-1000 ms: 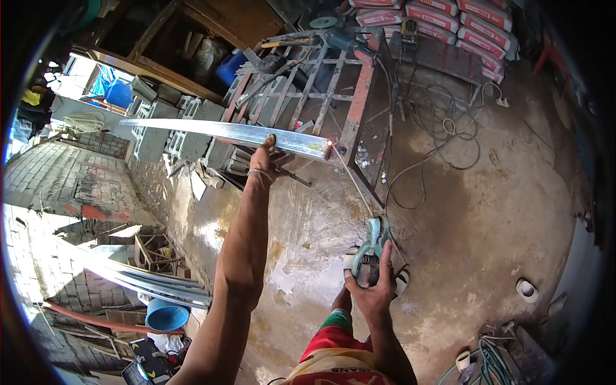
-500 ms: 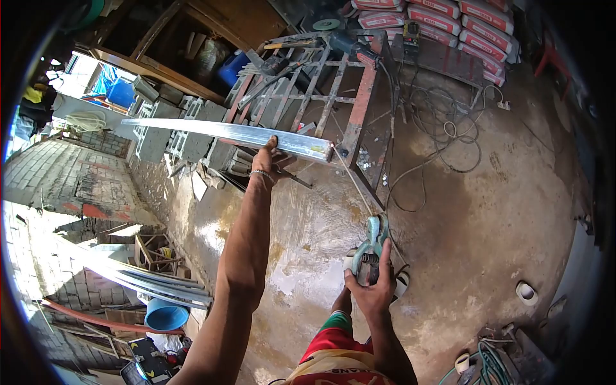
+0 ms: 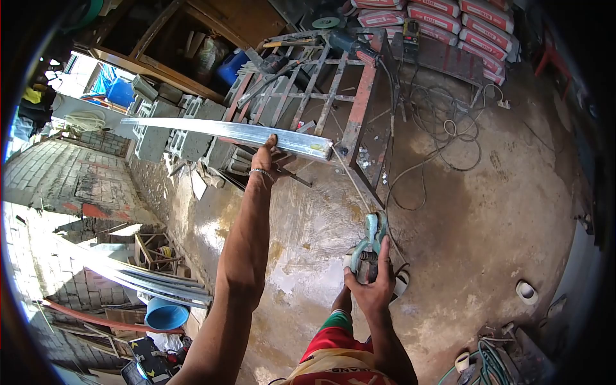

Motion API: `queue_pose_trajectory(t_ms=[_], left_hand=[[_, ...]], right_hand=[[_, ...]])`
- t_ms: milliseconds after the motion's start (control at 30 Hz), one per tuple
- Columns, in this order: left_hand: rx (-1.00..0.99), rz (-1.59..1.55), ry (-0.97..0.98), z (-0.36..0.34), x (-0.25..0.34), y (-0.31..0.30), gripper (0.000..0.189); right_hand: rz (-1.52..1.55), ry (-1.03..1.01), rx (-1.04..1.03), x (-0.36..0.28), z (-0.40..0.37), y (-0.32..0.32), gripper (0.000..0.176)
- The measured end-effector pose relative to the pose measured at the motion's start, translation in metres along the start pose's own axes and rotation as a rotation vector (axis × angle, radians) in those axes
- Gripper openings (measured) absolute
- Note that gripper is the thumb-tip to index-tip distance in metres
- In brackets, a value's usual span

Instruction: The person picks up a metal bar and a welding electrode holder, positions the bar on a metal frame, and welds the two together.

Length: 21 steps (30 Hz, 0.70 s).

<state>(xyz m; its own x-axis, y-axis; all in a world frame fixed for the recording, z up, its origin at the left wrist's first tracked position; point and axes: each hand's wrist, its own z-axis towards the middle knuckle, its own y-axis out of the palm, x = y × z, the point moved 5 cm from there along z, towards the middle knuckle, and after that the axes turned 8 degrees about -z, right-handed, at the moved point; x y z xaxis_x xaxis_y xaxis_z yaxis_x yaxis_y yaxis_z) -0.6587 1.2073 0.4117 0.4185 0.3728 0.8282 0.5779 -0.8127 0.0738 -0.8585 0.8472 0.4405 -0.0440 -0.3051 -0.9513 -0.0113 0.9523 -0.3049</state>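
Observation:
My left hand [image 3: 265,160] is closed around a long, shiny rectangular metal tube [image 3: 224,131] near its right end, with the thumb on top. The tube reaches far to the left, over the edge of a rusty metal frame table [image 3: 363,102]. Lower down, my right hand [image 3: 373,289] grips a worn teal spring clamp [image 3: 372,240], whose coil spring shows between its handles. The clamp is held above the floor, apart from the tube. My palm hides part of its handles.
On the frame table lie an angle grinder [image 3: 350,45] and other tools. Cables [image 3: 449,138] coil across the floor at right. Cement bags [image 3: 487,32] are stacked behind. Concrete blocks [image 3: 154,141] stand at left, and a blue bucket [image 3: 165,314] sits lower left.
The teal clamp in my right hand has shifted very slightly upward. My left hand and the metal tube look the same.

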Motion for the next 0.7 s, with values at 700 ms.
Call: queue_pose_trajectory(t_ms=[700], left_hand=[[-0.006,-0.007,-0.034,0.0,-0.002,0.003,0.076]], right_hand=[[0.018,-0.074,0.124,0.009,-0.008,-0.002,0.097]])
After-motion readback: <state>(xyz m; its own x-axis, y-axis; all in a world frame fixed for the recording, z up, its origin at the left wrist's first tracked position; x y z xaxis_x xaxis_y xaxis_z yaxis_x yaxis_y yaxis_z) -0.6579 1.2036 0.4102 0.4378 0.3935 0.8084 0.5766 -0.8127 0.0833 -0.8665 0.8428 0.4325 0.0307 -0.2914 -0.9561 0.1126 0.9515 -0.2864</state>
